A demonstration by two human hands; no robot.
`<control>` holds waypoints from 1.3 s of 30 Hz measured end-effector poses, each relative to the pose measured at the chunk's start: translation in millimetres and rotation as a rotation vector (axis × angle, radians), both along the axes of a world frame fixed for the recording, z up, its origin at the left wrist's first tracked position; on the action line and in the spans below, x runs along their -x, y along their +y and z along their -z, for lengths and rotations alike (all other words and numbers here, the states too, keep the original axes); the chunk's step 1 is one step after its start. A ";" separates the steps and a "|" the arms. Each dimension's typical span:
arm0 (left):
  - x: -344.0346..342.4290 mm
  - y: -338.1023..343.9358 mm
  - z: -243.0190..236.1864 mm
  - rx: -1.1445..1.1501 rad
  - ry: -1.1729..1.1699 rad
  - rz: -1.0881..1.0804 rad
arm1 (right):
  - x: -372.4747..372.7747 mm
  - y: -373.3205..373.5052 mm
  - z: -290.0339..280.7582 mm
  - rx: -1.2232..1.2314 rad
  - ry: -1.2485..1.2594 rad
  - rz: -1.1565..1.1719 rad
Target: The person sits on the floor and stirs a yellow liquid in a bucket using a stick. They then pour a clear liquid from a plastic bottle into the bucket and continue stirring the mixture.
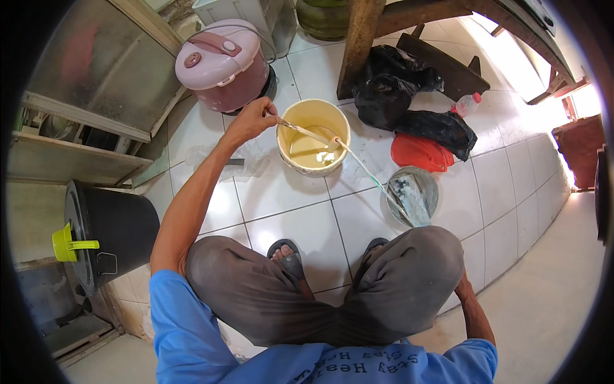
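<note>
My left hand (257,119) is closed on the end of a thin pale stick (310,132) above a cream bucket (288,153). Yellowish liquid (310,148) lies in the bucket. A pale, cord-like length (366,171) continues from the stick over the bucket's right rim to a grey round container (432,185). Inside that container is a light blue-white piece (414,197) whose kind I cannot make out. My right hand (463,287) is at the outer side of my right knee, its fingers hidden behind the leg.
A pink rice cooker (220,61) stands behind my left hand. Black plastic bags (390,96) and a red bag (419,153) lie beneath the wooden table leg (359,45). A black lidded bin (121,230) with a lime-green dipper (67,243) is at left.
</note>
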State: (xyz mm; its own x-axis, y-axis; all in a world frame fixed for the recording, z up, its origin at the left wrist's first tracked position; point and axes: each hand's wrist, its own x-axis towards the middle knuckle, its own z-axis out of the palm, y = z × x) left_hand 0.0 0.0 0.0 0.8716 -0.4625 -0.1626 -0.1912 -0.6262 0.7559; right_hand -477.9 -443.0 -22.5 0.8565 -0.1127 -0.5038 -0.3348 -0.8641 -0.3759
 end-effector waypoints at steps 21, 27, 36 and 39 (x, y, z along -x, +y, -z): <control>8.1 -10.3 -37.0 -0.184 -0.139 0.137 | 25.2 38.7 -28.3 -0.010 -0.038 0.096; 7.6 -5.3 -38.9 -0.187 -0.106 0.100 | 15.6 44.4 -23.7 -0.036 -0.066 0.091; 7.4 -17.2 -40.8 -0.151 -0.128 0.052 | -83.2 21.4 -6.0 0.031 -0.414 0.193; 5.9 -20.1 -41.6 -0.123 -0.110 0.027 | -191.0 30.6 -46.1 -0.029 -0.665 0.087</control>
